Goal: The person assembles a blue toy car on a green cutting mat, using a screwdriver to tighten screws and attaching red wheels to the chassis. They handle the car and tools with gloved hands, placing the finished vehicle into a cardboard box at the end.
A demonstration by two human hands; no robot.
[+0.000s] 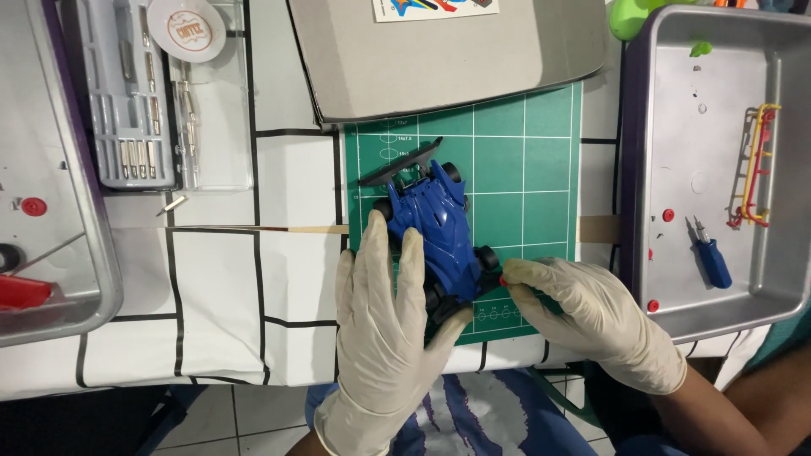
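Observation:
A blue toy race car (439, 224) with black wheels and a black rear wing lies on a green cutting mat (524, 169). My left hand (384, 325), in a pale glove, grips the car's near end, fingers along its left side and thumb under its front. My right hand (591, 317), also gloved, pinches a small red part (503, 281) at the car's right front wheel.
A grey cardboard box lid (439, 59) lies beyond the mat. A metal tray (718, 169) on the right holds a blue screwdriver (711, 257), a red and yellow plastic frame (754, 169) and small red parts. A clear tool case (144, 93) and another tray (51, 253) sit left.

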